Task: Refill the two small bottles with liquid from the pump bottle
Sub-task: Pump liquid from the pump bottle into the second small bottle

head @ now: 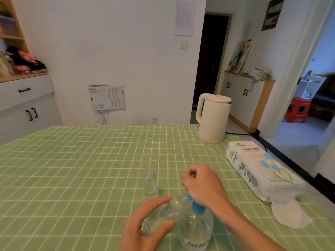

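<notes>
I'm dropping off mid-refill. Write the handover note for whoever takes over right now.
Left hand: grips one small bottle, tilted, its mouth by the nozzle of the pump bottle.
Right hand: fingers curled, resting on the blue pump head; grip unclear.
The pump bottle stands upright, close in front.
Second small bottle: upright on the green cloth beyond the hands, untouched.
Done: first bottle lined up; fill levels unreadable.
Left: pump into the held bottle, then fill the second.
</notes>
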A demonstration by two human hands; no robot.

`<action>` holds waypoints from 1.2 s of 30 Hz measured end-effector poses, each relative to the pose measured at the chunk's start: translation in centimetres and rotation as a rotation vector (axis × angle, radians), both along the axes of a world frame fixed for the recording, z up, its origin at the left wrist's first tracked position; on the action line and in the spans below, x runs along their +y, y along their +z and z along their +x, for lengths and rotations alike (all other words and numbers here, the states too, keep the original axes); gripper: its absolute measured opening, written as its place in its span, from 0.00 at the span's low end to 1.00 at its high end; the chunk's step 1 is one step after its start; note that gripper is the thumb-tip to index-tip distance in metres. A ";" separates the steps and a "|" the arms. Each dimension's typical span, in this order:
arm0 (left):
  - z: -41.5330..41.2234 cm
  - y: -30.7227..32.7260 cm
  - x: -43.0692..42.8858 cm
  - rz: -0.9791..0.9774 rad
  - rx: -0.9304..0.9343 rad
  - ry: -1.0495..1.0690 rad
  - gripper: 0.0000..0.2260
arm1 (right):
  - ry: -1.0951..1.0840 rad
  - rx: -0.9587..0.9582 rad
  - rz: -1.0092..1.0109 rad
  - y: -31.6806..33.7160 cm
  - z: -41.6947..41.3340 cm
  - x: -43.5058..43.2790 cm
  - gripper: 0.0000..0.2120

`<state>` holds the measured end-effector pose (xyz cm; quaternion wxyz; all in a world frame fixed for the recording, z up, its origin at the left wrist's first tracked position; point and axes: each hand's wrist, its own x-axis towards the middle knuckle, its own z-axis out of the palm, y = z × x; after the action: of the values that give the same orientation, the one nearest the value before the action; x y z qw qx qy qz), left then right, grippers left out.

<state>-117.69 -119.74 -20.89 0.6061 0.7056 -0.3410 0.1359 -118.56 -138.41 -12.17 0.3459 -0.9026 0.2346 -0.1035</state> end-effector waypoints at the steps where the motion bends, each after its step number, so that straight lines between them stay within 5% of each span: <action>1: 0.1 0.1 -0.1 0.001 -0.007 -0.007 0.26 | -0.001 -0.004 0.011 -0.1 0.0 0.0 0.15; 36: -0.1 -0.3 0.0 -0.046 0.110 -0.063 0.21 | -0.013 -0.001 0.061 -0.7 0.3 0.2 0.13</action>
<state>-117.78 -119.77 -21.18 0.6438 0.6869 -0.3262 0.0856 -118.29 -138.21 -12.83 0.3726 -0.8900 0.2434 -0.0989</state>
